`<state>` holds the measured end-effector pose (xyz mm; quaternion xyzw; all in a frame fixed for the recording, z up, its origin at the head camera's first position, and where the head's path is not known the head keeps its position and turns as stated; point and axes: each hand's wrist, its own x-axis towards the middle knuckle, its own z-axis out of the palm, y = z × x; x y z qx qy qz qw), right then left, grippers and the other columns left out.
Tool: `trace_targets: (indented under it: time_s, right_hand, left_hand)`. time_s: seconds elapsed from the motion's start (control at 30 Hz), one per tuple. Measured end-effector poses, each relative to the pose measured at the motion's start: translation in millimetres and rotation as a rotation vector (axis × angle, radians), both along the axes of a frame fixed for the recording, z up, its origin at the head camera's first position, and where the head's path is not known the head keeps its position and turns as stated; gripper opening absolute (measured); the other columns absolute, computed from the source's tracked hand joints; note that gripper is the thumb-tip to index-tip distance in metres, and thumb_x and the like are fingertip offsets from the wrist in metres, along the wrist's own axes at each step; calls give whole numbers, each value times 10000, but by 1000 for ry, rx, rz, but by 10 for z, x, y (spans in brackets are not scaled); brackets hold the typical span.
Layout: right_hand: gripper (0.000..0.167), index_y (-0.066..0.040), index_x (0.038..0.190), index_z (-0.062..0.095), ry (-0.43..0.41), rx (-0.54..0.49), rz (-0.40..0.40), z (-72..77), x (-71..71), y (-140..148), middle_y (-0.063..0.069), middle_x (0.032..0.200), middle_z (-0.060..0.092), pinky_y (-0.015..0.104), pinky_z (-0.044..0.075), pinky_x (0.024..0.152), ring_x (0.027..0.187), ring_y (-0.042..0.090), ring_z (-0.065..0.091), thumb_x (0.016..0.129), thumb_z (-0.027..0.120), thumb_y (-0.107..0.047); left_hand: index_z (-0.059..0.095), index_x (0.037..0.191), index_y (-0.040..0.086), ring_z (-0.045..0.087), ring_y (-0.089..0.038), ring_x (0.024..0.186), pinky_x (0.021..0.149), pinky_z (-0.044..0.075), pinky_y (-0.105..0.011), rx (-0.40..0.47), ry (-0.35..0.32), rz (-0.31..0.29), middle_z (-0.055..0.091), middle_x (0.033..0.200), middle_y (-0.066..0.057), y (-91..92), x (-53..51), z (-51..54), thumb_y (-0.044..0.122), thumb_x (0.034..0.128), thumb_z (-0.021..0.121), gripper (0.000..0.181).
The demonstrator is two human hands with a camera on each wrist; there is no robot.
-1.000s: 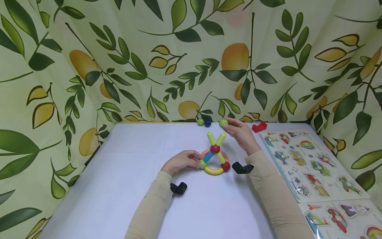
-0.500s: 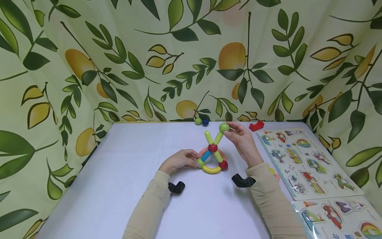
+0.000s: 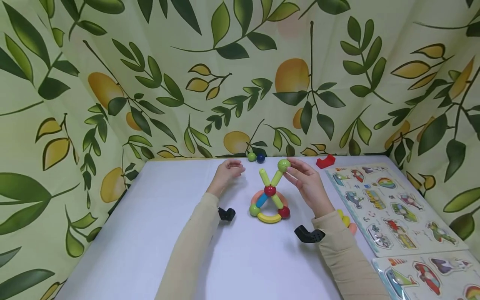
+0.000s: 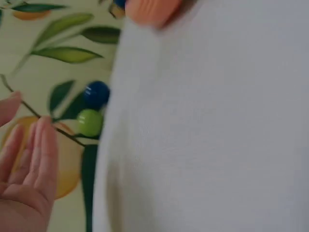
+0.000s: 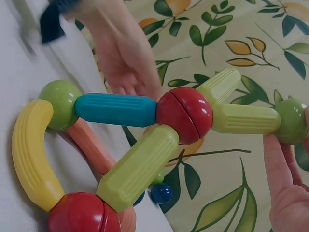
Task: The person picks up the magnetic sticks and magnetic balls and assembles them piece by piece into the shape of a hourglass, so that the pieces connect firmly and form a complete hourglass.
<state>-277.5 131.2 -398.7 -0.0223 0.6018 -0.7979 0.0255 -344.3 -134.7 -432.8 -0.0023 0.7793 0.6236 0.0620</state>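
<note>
A magnetic stick-and-ball figure stands on the table. Its base has a yellow curved stick (image 3: 269, 218), a green ball (image 3: 254, 210), a red ball (image 3: 284, 212) and a salmon curved piece behind. A blue stick (image 5: 116, 110) and a light-green stick rise to a middle red ball (image 3: 270, 191), from which two light-green sticks spread upward. My right hand (image 3: 309, 183) pinches the green ball (image 3: 283, 165) topping the right-hand stick. To the left of the figure, my left hand (image 3: 226, 177) holds nothing, fingers extended near a loose green ball (image 3: 251, 156) and dark blue ball (image 3: 260, 158).
Picture puzzle boards (image 3: 390, 208) lie along the right side. A red piece (image 3: 325, 161) rests by the back edge. Yellow and salmon pieces (image 3: 345, 220) are partly hidden by the right sleeve. A leaf-patterned curtain (image 3: 240, 83) hangs behind the table.
The right hand brought the green ball down onto the tip of the right upper stick. My left hand left the figure's lower green ball and moved up and left toward the back edge.
</note>
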Motion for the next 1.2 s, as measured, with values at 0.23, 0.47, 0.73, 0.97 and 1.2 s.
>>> trace_targets:
  time_s: [0.23,0.47,0.73,0.97,1.2]
  right_hand:
    - [488,-86,1424,514,-16,28,-12,-16,19,48,-78,1207,599,248,545,935,1062,40,669,970,646,-204]
    - [500,-58,1428,499,3,18,-13,-15,21,64,-91,1183,624,230,563,910,1063,43,674,970,646,-195]
    - [410,-81,1377,558,-5,-2,-20,-34,31,20,-64,1181,622,262,567,918,1055,68,681,977,627,-141]
    - [496,-14,1429,489,22,14,-4,-55,47,-3,-87,1174,642,254,568,910,1056,58,679,977,632,-160]
    - [491,-45,1428,510,13,14,-7,-52,14,16,-100,1170,649,248,570,898,1050,49,685,974,639,-180]
  left_hand:
    - [485,1455,129,453,-283,1390,1150,405,-446,-117,41,0,466,1513,-100,187,-539,-102,152,897,725,608]
    - [485,1460,131,463,-323,1356,1162,383,-450,-318,129,-135,455,1521,-132,349,-756,-15,49,895,703,611]
    - [671,1243,56,543,-308,1289,1115,443,-416,-656,221,-197,609,1368,-152,391,-895,-72,46,873,719,373]
    - [699,1113,19,612,-223,1027,970,512,-360,-583,116,-121,686,1142,-128,254,-633,-27,94,841,762,289]
    - [607,1296,31,671,-162,998,972,553,-314,76,-42,7,661,1169,-106,248,-34,242,135,895,729,431]
